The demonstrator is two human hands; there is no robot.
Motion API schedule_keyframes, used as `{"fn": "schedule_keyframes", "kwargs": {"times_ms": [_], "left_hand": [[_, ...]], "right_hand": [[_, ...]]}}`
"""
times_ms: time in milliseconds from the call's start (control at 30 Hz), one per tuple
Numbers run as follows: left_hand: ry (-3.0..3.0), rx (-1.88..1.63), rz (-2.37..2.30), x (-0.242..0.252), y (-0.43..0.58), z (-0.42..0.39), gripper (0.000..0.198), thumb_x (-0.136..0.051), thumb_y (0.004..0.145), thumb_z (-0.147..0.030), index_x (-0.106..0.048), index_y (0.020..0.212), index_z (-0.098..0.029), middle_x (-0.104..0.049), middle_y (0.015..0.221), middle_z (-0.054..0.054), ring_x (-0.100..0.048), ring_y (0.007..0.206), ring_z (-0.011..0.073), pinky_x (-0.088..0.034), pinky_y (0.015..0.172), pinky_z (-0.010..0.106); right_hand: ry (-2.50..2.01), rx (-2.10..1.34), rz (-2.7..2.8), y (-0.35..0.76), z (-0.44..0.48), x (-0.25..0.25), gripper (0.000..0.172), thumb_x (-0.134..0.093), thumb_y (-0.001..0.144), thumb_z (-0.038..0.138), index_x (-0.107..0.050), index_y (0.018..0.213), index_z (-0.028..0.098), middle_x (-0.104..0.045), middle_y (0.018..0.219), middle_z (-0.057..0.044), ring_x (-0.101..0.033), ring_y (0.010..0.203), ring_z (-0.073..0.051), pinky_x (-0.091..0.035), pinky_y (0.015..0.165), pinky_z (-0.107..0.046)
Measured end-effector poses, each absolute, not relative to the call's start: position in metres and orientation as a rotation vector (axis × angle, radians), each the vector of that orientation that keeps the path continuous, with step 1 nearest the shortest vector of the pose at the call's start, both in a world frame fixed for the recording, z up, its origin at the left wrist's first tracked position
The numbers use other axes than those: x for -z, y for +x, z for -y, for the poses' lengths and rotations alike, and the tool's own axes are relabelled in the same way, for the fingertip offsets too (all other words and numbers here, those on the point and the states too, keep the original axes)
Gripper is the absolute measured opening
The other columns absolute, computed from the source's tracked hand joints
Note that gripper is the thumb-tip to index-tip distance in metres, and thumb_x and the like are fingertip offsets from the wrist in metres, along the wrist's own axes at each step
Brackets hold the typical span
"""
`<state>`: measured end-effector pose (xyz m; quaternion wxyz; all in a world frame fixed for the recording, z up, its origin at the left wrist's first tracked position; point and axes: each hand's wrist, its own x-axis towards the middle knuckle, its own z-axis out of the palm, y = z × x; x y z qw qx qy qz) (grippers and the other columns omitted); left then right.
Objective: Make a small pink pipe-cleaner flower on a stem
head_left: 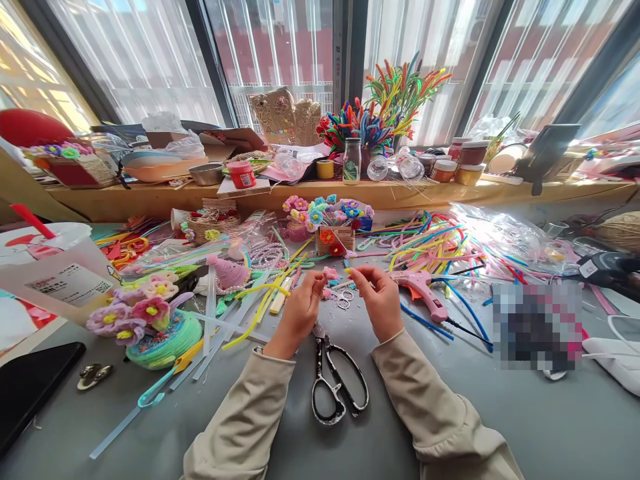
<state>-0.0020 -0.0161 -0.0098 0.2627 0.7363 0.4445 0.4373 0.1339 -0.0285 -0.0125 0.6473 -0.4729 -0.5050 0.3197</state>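
Two pinches are seen: the left hand is closed at the fingertips, and a small yellow piece is gripped between thumb and finger of the right hand. A fuzzy yellow stem runs up to the outer side of the left hand; whether it is held there cannot be told.

Main risk: the yellow piece could be dropped, as it is tiny and only its end is caught. If dropped, it could be lost among the pink scraps and metal rings just beyond the hands. The right hand could be burned if the pink glue gun is hot, since its nozzle end lies just beside the knuckles; whether it is powered cannot be told. Its black cord could be snagged by the right sleeve. The scissors lie on the counter with their blades running under the left hand, so a scrape could be caused by lowering it carelessly.

The yellow piece, held up on the side facing the left hand, is bright and short; its texture is too small to be made out, and most of it may be hidden by the fingers.
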Motion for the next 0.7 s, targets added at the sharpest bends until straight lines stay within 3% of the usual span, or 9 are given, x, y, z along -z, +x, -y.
{"fn": "schedule_keyframes", "kwargs": {"times_ms": [167,433,700], "left_hand": [[2.103,-1.21,-1.132,0.007,-0.003,0.017,0.019,-0.036,0.079,-0.026,-0.051,0.087,-0.021,-0.049,0.06,-0.001,-0.045,0.055,0.0112,-0.034,0.055,0.021],[2.203,-1.259,-1.103,0.009,-0.006,0.015,0.017,-0.038,0.079,-0.022,-0.053,0.087,-0.019,-0.053,0.073,0.001,-0.049,0.065,0.0103,-0.038,0.063,0.022],[2.246,-1.317,-1.135,0.007,-0.007,0.015,0.015,-0.041,0.078,-0.021,-0.054,0.084,-0.017,-0.053,0.073,0.002,-0.049,0.07,0.0112,-0.038,0.066,0.023]], "right_hand": [[-1.091,-0.532,1.316,0.136,0.034,0.004,0.015,-0.05,0.073,0.031,-0.054,0.073,0.016,-0.055,0.071,-0.002,-0.049,0.063,-0.01,-0.039,0.053,-0.021],[-1.124,-0.277,1.583,0.138,0.036,0.001,0.014,-0.046,0.076,0.026,-0.055,0.07,0.016,-0.054,0.067,-0.002,-0.048,0.064,-0.012,-0.039,0.058,-0.024],[-1.128,-0.287,1.559,0.142,0.035,0.0,0.014,-0.046,0.076,0.026,-0.054,0.072,0.016,-0.054,0.068,-0.002,-0.048,0.064,-0.012,-0.039,0.058,-0.022]]}}
